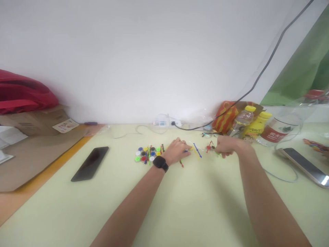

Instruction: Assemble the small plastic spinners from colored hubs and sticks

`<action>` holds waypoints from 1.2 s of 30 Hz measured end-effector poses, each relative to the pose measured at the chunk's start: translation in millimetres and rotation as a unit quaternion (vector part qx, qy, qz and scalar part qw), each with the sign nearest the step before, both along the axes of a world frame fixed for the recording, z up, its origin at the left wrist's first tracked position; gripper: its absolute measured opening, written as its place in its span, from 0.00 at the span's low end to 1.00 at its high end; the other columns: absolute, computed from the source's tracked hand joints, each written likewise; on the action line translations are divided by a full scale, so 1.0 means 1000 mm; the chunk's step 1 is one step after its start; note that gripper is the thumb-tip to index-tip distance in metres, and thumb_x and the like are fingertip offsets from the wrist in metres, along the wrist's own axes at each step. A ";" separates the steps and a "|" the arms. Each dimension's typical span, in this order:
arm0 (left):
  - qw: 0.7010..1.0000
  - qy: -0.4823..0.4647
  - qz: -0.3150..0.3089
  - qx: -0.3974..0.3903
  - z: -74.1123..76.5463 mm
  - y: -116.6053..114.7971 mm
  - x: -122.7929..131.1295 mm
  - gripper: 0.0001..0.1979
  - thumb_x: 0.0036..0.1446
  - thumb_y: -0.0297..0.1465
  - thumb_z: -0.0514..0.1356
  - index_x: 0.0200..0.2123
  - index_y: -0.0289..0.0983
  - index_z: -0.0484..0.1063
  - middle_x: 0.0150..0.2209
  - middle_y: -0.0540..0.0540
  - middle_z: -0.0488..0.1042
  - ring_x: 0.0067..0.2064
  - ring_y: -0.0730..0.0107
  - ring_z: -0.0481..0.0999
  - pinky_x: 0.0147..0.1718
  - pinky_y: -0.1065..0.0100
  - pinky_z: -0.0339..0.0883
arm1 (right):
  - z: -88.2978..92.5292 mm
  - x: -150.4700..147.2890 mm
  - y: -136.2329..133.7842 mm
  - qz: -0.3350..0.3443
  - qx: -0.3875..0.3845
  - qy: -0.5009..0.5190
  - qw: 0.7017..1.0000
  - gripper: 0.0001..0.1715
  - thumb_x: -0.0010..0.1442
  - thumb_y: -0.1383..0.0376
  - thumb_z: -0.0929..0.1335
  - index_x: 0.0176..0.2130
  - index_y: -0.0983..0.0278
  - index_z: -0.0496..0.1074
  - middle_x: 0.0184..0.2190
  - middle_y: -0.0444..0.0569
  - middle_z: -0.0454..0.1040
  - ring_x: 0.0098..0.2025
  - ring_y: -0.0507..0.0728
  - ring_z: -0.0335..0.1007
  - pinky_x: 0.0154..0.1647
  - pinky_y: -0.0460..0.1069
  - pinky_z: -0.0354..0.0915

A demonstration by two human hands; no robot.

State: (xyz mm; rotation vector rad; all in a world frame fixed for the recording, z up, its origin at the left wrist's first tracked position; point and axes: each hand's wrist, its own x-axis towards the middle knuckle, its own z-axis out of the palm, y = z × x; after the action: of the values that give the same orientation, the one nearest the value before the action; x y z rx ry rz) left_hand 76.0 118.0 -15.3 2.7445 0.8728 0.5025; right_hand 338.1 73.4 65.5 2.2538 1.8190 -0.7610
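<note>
My left hand (177, 151), with a black watch (160, 164) on its wrist, lies low over several small coloured plastic pieces, fingers stretched and thumb apart. Bits of yellow and blue show by its fingertips, and a red-tipped stick (182, 163) pokes out below. Left of it sit rows of coloured round discs (143, 153) with thin sticks (149, 156) across them. A blue stick (197, 150) rests between my hands. My right hand (226, 145) is closed, fingers curled down beside a red piece (208, 148); what its fingertips hold is hidden.
A black phone (89, 164) lies at left, another phone (305, 166) at right. Yellow-capped bottles (243, 120), a red-and-yellow bag (224, 116) and a large clear bottle (276, 132) stand at back right. A power strip (161, 121) with cables sits against the wall. Cardboard (38, 151) covers the left side.
</note>
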 end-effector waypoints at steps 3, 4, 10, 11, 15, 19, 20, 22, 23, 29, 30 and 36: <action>1.000 -0.023 0.017 0.001 0.005 0.000 -0.003 0.18 0.64 0.38 0.62 0.55 0.42 0.77 0.49 0.41 0.78 0.50 0.54 0.71 0.51 0.57 0.64 | 0.017 -0.002 -0.007 -0.004 0.087 0.049 0.995 0.11 0.48 0.66 0.71 0.17 0.64 0.71 0.23 0.56 0.77 0.25 0.58 0.70 0.26 0.50 0.64; 0.998 -0.052 0.024 -0.005 0.008 0.000 -0.004 0.20 0.64 0.39 0.62 0.58 0.42 0.75 0.50 0.41 0.77 0.52 0.53 0.71 0.53 0.57 0.65 | 0.021 -0.005 -0.009 -0.001 0.120 0.083 0.989 0.10 0.49 0.65 0.70 0.19 0.64 0.73 0.23 0.55 0.77 0.26 0.57 0.71 0.27 0.50 0.64; 0.948 -0.285 -0.008 -0.138 0.042 -0.007 0.000 0.23 0.66 0.40 0.61 0.62 0.43 0.69 0.57 0.41 0.76 0.53 0.61 0.78 0.50 0.63 0.73 | 0.026 -0.043 -0.011 0.026 0.196 0.349 0.916 0.10 0.54 0.63 0.68 0.24 0.65 0.74 0.23 0.50 0.74 0.25 0.53 0.67 0.27 0.47 0.64; 0.939 -0.306 -0.031 -0.157 0.046 -0.009 0.002 0.22 0.66 0.39 0.61 0.61 0.42 0.71 0.56 0.41 0.77 0.51 0.62 0.79 0.50 0.63 0.74 | 0.024 -0.048 -0.010 0.031 0.189 0.379 0.905 0.10 0.54 0.63 0.68 0.24 0.65 0.73 0.23 0.49 0.73 0.25 0.52 0.65 0.26 0.46 0.63; 0.916 -0.352 -0.064 -0.183 0.048 -0.012 0.010 0.14 0.66 0.36 0.61 0.50 0.35 0.78 0.45 0.40 0.82 0.44 0.63 0.82 0.48 0.63 0.76 | 0.008 -0.058 0.000 0.026 0.169 0.444 0.879 0.08 0.53 0.62 0.69 0.27 0.66 0.73 0.24 0.48 0.72 0.27 0.52 0.67 0.27 0.44 0.64; 0.921 -0.348 -0.053 -0.165 0.040 -0.009 0.010 0.12 0.63 0.32 0.63 0.47 0.34 0.79 0.45 0.40 0.82 0.44 0.63 0.83 0.50 0.62 0.77 | -0.011 -0.057 0.010 0.027 0.157 0.494 0.854 0.07 0.52 0.63 0.70 0.30 0.66 0.72 0.27 0.48 0.73 0.31 0.52 0.70 0.32 0.44 0.66; 0.925 -0.341 -0.051 -0.158 0.038 -0.007 0.010 0.11 0.62 0.32 0.63 0.47 0.35 0.79 0.45 0.40 0.82 0.45 0.63 0.82 0.50 0.62 0.77 | -0.015 -0.057 0.012 0.032 0.157 0.490 0.857 0.07 0.53 0.63 0.69 0.30 0.65 0.71 0.27 0.48 0.73 0.31 0.52 0.70 0.32 0.43 0.66; 0.933 -0.324 -0.048 -0.147 0.034 -0.004 0.009 0.10 0.61 0.30 0.63 0.45 0.34 0.79 0.46 0.40 0.81 0.45 0.63 0.82 0.49 0.63 0.77 | -0.021 -0.057 0.015 0.040 0.162 0.444 0.880 0.08 0.55 0.61 0.67 0.30 0.65 0.69 0.26 0.46 0.71 0.29 0.51 0.67 0.29 0.43 0.64; 0.937 -0.314 -0.047 -0.145 0.031 -0.003 0.009 0.08 0.61 0.29 0.63 0.43 0.34 0.78 0.44 0.41 0.81 0.43 0.64 0.82 0.47 0.64 0.77 | -0.024 -0.057 0.016 0.042 0.166 0.412 0.895 0.09 0.57 0.60 0.66 0.30 0.64 0.69 0.26 0.45 0.70 0.27 0.50 0.65 0.27 0.43 0.62; 0.974 -0.205 -0.009 -0.095 0.011 -0.006 0.014 0.00 0.56 0.27 0.63 0.33 0.36 0.74 0.34 0.46 0.79 0.38 0.65 0.80 0.41 0.67 0.74 | -0.042 -0.052 0.026 0.013 0.184 0.262 0.947 0.09 0.59 0.61 0.67 0.32 0.65 0.71 0.26 0.46 0.72 0.26 0.51 0.64 0.21 0.43 0.56; 0.978 -0.188 -0.008 -0.088 0.008 -0.008 0.016 0.01 0.54 0.26 0.63 0.32 0.36 0.75 0.34 0.46 0.79 0.39 0.65 0.79 0.41 0.66 0.73 | -0.046 -0.050 0.028 0.011 0.179 0.238 0.955 0.08 0.58 0.62 0.68 0.32 0.65 0.72 0.25 0.47 0.73 0.25 0.52 0.65 0.21 0.43 0.57; 0.996 -0.080 -0.017 -0.036 -0.001 -0.018 0.020 0.09 0.54 0.27 0.64 0.39 0.41 0.80 0.39 0.44 0.79 0.44 0.58 0.75 0.44 0.61 0.70 | -0.059 -0.041 0.035 0.026 0.165 0.129 0.978 0.10 0.53 0.65 0.73 0.37 0.67 0.77 0.25 0.48 0.77 0.25 0.53 0.70 0.24 0.44 0.60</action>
State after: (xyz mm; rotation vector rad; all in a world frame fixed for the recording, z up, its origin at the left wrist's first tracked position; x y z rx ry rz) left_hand 96.4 100.3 -15.9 2.6071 0.7884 0.6608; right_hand 296.6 108.4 6.1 2.3815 2.2638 -0.8286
